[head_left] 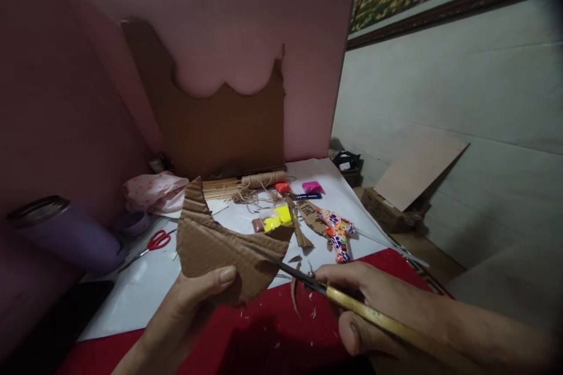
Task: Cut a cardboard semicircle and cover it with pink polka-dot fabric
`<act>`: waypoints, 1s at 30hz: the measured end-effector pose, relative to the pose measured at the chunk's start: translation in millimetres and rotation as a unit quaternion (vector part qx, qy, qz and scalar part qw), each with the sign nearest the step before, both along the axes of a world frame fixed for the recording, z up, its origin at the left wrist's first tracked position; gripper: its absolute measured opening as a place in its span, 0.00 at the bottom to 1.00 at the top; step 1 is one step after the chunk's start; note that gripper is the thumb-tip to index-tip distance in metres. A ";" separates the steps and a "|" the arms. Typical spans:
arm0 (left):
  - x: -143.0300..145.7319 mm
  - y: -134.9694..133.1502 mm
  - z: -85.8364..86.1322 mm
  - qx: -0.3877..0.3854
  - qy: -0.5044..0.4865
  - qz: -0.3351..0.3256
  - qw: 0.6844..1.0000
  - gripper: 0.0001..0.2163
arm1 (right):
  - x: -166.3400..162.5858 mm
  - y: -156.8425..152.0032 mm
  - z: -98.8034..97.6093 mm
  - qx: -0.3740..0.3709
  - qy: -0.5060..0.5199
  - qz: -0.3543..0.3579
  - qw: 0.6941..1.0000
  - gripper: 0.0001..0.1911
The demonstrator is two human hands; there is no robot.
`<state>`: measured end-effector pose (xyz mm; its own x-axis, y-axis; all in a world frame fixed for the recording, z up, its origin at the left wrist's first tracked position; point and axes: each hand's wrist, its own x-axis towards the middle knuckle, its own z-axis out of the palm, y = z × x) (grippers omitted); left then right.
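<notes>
My left hand (193, 299) grips a curved, crescent-like piece of corrugated cardboard (220, 252) from below, its thumb flat on the near face. In my right hand (373, 299) is a pair of large scissors (352, 302) with brass-coloured handles and dark blades. One blade lies across the front of the cardboard, pointing left; the other blade is mostly hidden, so how far they are apart is unclear. Thin cardboard trimmings (295, 293) hang or lie just beneath the blades.
Red-handled scissors (159, 240), a purple tumbler (65, 234), yellow clay packets (279, 218), a twine roll (264, 179), a utility knife (308, 195) and a patterned glue gun (339, 231) lie around the white tabletop. Behind stands a large cut cardboard sheet (224, 129).
</notes>
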<state>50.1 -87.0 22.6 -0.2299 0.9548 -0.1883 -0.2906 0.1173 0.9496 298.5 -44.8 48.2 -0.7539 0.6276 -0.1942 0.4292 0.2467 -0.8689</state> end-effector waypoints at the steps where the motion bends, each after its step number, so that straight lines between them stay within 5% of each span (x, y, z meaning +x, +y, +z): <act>1: 0.1 -0.4 0.0 -0.002 0.000 0.002 1.000 0.07 | -0.5 -0.1 0.5 -0.005 -0.003 0.001 1.000 0.25; 30: 1.0 1.1 5.7 0.029 0.012 0.021 0.999 0.06 | -4.5 4.3 -10.4 -0.025 0.041 -0.006 0.999 0.34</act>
<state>51.2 -85.9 28.3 -0.2746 0.9533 -0.1261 -0.2709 0.0491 0.9614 294.0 -40.5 37.8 -0.7609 0.6279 -0.1635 0.3585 0.1969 -0.9125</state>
